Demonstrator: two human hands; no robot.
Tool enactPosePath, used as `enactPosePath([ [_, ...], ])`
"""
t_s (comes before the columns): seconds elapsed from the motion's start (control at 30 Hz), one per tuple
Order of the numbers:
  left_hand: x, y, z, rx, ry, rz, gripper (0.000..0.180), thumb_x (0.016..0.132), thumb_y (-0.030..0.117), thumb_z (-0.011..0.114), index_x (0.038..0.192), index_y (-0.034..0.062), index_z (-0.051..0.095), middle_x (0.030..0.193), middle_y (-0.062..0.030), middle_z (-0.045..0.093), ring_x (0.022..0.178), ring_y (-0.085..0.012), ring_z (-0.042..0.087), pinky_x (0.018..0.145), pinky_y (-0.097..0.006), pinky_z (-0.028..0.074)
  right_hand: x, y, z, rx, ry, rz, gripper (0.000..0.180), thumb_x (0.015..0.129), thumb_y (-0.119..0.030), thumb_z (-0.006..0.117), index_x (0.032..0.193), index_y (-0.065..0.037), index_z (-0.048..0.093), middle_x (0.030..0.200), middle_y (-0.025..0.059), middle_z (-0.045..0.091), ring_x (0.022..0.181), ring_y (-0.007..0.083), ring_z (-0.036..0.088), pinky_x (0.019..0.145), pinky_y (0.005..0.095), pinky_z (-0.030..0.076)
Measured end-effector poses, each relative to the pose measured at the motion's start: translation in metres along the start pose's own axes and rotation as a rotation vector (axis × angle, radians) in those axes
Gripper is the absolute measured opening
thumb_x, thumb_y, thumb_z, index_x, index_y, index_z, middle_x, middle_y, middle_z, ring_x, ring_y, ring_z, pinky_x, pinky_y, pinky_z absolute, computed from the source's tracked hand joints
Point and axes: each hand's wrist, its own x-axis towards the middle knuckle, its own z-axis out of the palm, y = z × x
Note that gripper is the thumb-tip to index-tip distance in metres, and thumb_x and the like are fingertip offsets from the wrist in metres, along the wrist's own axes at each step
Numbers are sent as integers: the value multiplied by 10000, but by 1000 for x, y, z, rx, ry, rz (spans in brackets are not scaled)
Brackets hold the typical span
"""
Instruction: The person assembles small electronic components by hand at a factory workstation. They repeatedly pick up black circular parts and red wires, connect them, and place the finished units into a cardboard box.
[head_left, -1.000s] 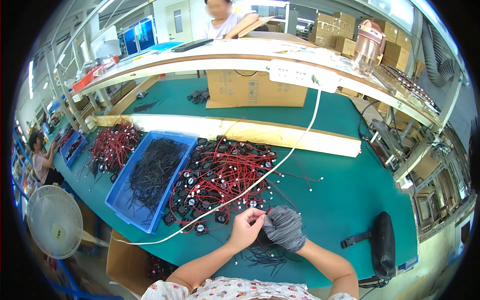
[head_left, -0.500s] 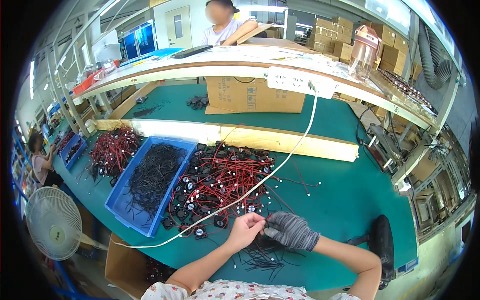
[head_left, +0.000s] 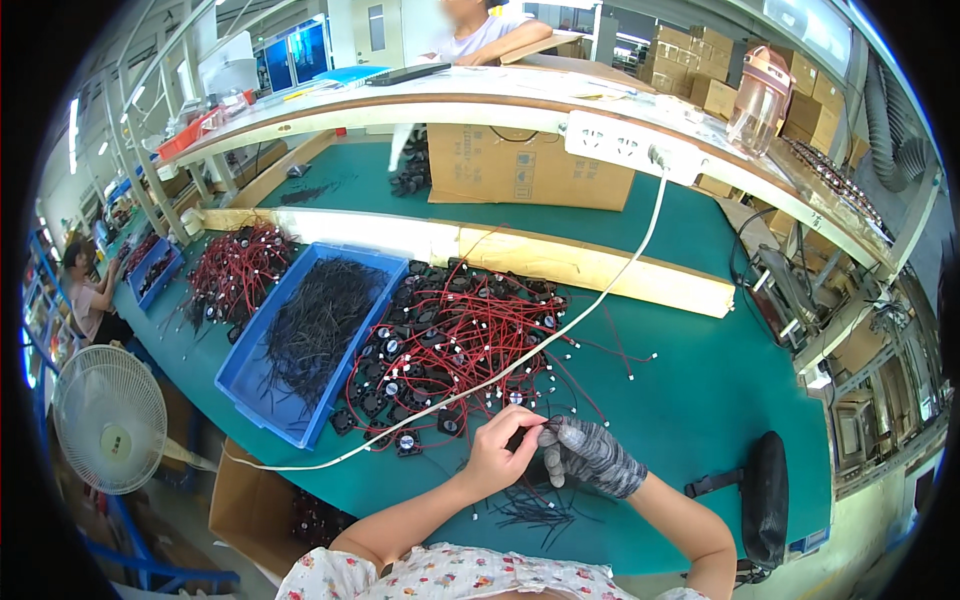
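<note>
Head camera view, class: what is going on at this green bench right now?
A person works at a green bench with both hands together. The bare left hand and the grey-gloved right hand pinch thin black wires between them, above a loose bunch of black wires. Just beyond lies a pile of small black fans with red leads, beside a blue bin of black wires. A white cable crosses the pile.

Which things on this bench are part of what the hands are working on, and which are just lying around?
In use: left hand, gloved right hand, black ties, pile of small fans with red wires, blue bin of black ties.
Lying about: cardboard box, white cable, desk fan, pink bottle.
</note>
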Motion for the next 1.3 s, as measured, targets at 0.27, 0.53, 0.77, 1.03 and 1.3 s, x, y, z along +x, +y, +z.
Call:
enactPosePath([
  [0.27,-15,-16,8,-203,17,-349,48,815,-10,533,854,-36,539,770,-63,569,687,-99,557,614,-228,444,10,-1,9,-60,123,-17,251,857,-302,537,809,-56,555,638,75,561,534,166,537,514,264,448],
  [0.53,-13,-13,10,-324,31,-464,64,827,-2,533,878,-40,535,798,-55,569,696,-81,560,619,-214,465,12,6,1,166,143,48,236,858,-272,531,858,-38,564,649,81,559,544,189,548,504,290,476],
  [0.77,-6,-7,5,-78,9,-233,72,791,-26,545,862,-37,541,784,-97,552,691,-166,578,635,-254,457,17,14,-2,213,115,-3,226,857,-264,527,831,-41,555,642,84,553,542,195,542,500,299,464],
  [1.03,-8,-9,2,44,-89,-256,68,807,4,543,863,-30,561,752,-91,595,681,-122,588,614,-241,462,14,15,-3,34,230,-41,250,844,-275,541,806,-28,546,600,68,537,502,171,523,461,287,445],
  [1.3,-12,-27,6,-425,-260,-686,78,851,23,502,919,-15,508,779,-42,572,693,-90,540,631,-229,455,14,0,15,-765,454,-393,212,783,-133,632,950,-13,583,778,40,560,670,70,512,627,208,443],
])
